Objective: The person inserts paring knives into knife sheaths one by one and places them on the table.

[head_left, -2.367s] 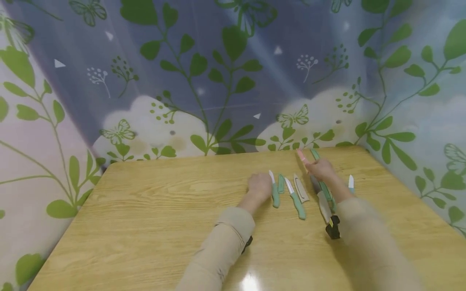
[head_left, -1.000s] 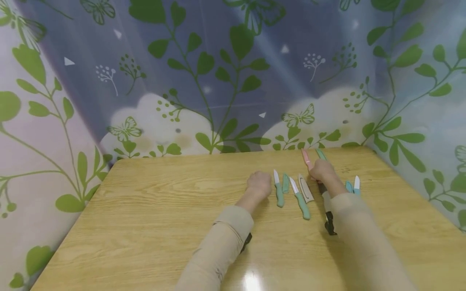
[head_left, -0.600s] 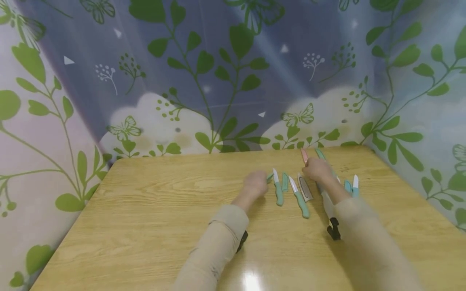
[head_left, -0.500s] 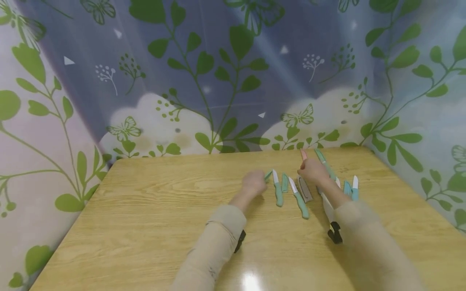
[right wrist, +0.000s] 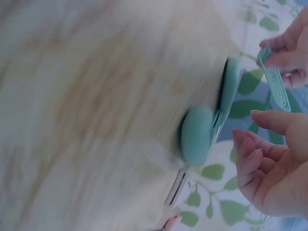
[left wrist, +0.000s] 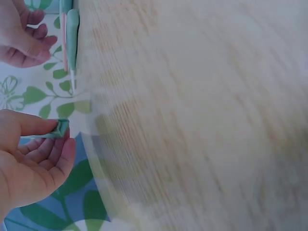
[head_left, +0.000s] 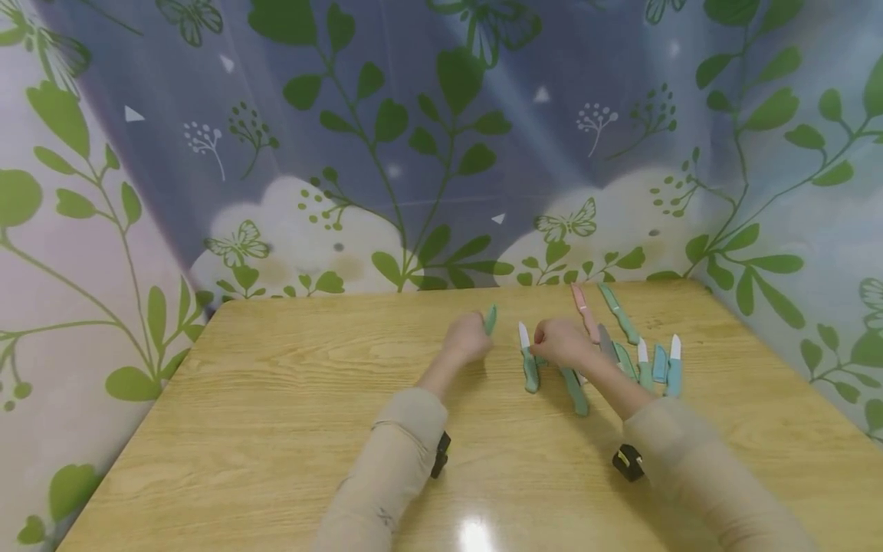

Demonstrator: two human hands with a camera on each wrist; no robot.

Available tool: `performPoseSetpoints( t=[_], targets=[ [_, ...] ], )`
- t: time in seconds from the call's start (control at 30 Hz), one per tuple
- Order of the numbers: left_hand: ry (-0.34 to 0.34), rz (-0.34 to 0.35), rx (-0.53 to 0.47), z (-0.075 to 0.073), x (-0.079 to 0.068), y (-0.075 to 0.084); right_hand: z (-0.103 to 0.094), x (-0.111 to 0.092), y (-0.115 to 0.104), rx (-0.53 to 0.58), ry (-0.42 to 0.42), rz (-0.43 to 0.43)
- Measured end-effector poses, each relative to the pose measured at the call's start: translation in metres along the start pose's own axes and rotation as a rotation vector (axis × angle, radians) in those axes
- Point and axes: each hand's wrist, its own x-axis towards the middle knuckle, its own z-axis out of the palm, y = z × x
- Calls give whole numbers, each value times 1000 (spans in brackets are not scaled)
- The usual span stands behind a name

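My left hand (head_left: pixel 467 337) pinches a green blade sheath (head_left: pixel 490 320) between thumb and fingers, held up off the table. In the right wrist view the sheath (right wrist: pixel 275 84) shows its long open side. My right hand (head_left: pixel 562 343) hovers over the knives, its thumb and fingers apart with nothing between them (right wrist: pixel 272 166). Just left of its fingertips lies a small knife (head_left: pixel 530 373) with a white blade and green handle. A second green-handled knife (head_left: pixel 576 395) lies partly hidden under the right hand. Their green handles also show in the right wrist view.
Right of the right hand lie a pink knife (head_left: pixel 582 309), a long green one (head_left: pixel 619 313), a grey blade (head_left: pixel 606 342), a green sheath (head_left: pixel 625 360), a small green knife (head_left: pixel 645 369), a blue sheath (head_left: pixel 659 363) and a blue knife (head_left: pixel 674 368). A patterned curtain (head_left: pixel 386 153) hangs behind the table (head_left: pixel 276 399).
My left hand has moved left with the green sheath, whose tip now points up and away. My right hand has left the pink knife and come left, over the green-handled knives.
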Motion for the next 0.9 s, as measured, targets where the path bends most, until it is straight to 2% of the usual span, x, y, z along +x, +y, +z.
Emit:
performPoseSetpoints(
  t=[0.17,0.3,0.67,0.9],
  targets=[
    [-4,4,-167,-6,-1,-8,8,-5,-10,-59,-25,-13],
    [-2,14,-234,-11,-3,-12,16,-7,-15,-87,-52,14],
    [14,24,-252,-16,-3,-22,19,-11,-21,-99,-83,42],
    [53,-11,-332,-24,-4,-30,17,-12,-25,-99,-141,71]
  ],
)
